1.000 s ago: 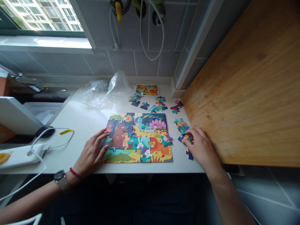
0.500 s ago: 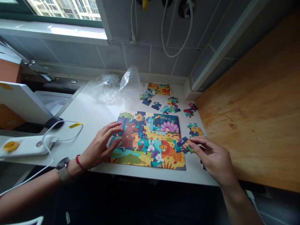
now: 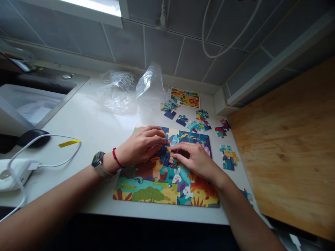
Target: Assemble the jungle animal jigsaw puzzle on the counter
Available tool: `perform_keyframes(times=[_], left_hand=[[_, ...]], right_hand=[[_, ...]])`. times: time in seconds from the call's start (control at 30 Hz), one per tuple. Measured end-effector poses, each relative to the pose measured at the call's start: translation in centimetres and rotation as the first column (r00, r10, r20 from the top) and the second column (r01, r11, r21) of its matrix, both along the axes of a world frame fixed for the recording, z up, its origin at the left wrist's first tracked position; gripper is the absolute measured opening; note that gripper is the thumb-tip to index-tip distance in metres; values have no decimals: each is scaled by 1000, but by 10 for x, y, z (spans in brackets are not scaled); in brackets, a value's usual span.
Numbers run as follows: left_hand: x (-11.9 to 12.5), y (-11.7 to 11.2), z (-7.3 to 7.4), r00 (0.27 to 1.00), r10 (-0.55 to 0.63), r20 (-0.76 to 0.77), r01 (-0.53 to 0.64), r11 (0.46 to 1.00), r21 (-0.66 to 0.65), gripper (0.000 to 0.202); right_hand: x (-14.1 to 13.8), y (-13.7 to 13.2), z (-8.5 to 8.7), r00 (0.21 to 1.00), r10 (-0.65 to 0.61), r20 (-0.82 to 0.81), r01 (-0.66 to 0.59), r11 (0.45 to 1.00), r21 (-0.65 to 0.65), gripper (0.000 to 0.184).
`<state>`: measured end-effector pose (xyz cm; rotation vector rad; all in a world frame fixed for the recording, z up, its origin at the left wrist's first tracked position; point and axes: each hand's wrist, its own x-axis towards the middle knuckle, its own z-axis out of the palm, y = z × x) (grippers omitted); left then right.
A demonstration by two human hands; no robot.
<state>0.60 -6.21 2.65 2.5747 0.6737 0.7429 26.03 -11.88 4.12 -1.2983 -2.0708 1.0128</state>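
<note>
Curling their fingers narrowly, a person's left hand (image 3: 140, 146) and right hand (image 3: 195, 160) nearly meet atop an animal jigsaw puzzle (image 3: 149, 195), any held piece impossible to make out. Loose pieces (image 3: 229, 157) lie right of the right fingertips, a picture card (image 3: 185, 97) beyond them.

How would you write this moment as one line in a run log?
left hand: fingers on jigsaw puzzle | right hand: fingers on puzzle, beside left | loose pieces: right of puzzle
</note>
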Motion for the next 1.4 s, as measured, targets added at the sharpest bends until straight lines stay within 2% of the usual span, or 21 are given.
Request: perform_keyframes(times=[0.2,0.4,0.57,0.8,0.97,1.4], left_hand=[[-6,-7,-6,999,16,-29,-16,1000,-5,18],[-6,-11,-5,999,-8,-51,8,1000,4,18],[-4,-12,-4,998,-36,-46,35,999,-23,18],[-7,-13,-2,990,-109,-87,102,992,-79,25],[-7,-16,0,970,-208,-129,201,977,-71,14],[-6,-17,-2,972,-188,-138,181,981,-65,19]], right_hand=[[4,-2,-9,999,-46,-10,47,994,104,17],[1,-2,-14,995,-94,23,91,991,99,15],[1,-5,-16,996,-74,45,67,989,131,15],[2,-8,-13,994,-106,-9,106,980,167,15],[3,-7,-10,995,-103,13,98,974,202,16],[3,-7,-10,992,-6,125,-15,986,166,14]])
